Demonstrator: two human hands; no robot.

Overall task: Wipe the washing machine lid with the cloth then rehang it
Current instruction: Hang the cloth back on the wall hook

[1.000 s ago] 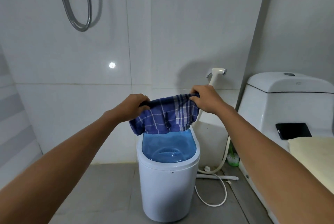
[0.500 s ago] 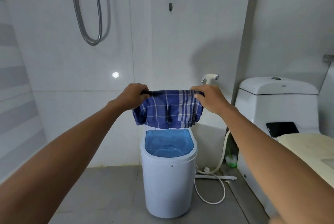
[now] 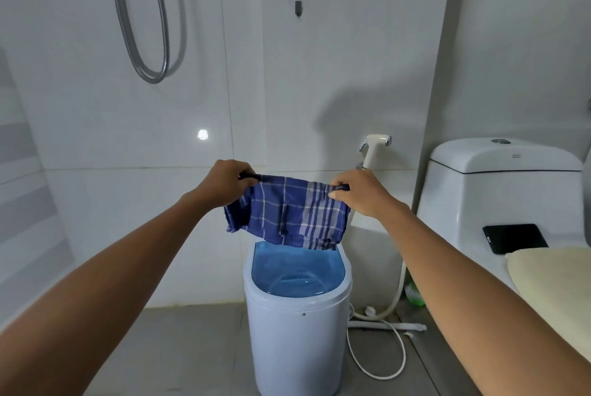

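A blue checked cloth (image 3: 287,213) is stretched between both my hands, hanging above the washing machine. My left hand (image 3: 225,183) pinches its left top corner and my right hand (image 3: 358,192) pinches its right top corner. Below stands the small white washing machine (image 3: 297,341) with a translucent blue lid (image 3: 297,271); the cloth's lower edge overlaps the lid's far rim in view. A small dark wall hook (image 3: 298,8) sits high on the tiled wall, well above the cloth and bare.
A white toilet (image 3: 499,191) stands at the right with a black phone (image 3: 515,238) and a cream cushion (image 3: 553,277) on it. A bidet sprayer (image 3: 377,146) and white hose (image 3: 377,357) lie right of the machine. A metal shower hose (image 3: 144,27) loops at upper left.
Both hands have raised the cloth a little and pulled it flatter between them; the view has tilted up, bringing the wall hook lower into the frame.
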